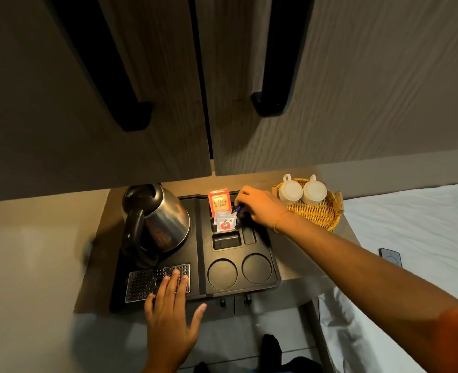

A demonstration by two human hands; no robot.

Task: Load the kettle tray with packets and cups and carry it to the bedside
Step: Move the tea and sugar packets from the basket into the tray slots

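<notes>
A black kettle tray [203, 238] lies on a small bedside table. A steel kettle [159, 219] stands on its left half, behind a perforated drip grille [141, 281]. An orange "Classic Assam" packet [219, 201] stands in a rear slot, with a white packet [223, 223] bearing a red logo just in front. My right hand [260, 208] pinches a small dark blue packet [237, 210] over the slots beside them. My left hand [172, 316] rests flat on the grille at the tray's front edge, fingers spread. Two round cup wells [238, 269] hold nothing. Two white cups [301, 191] sit upside down in a wicker basket [316, 211].
Wooden cabinet doors with long black handles [271, 103] hang close above the table. A bed with white sheets [411, 224] adjoins the table on the right, with a dark flat device [390, 257] on it. Light floor lies to the left and in front.
</notes>
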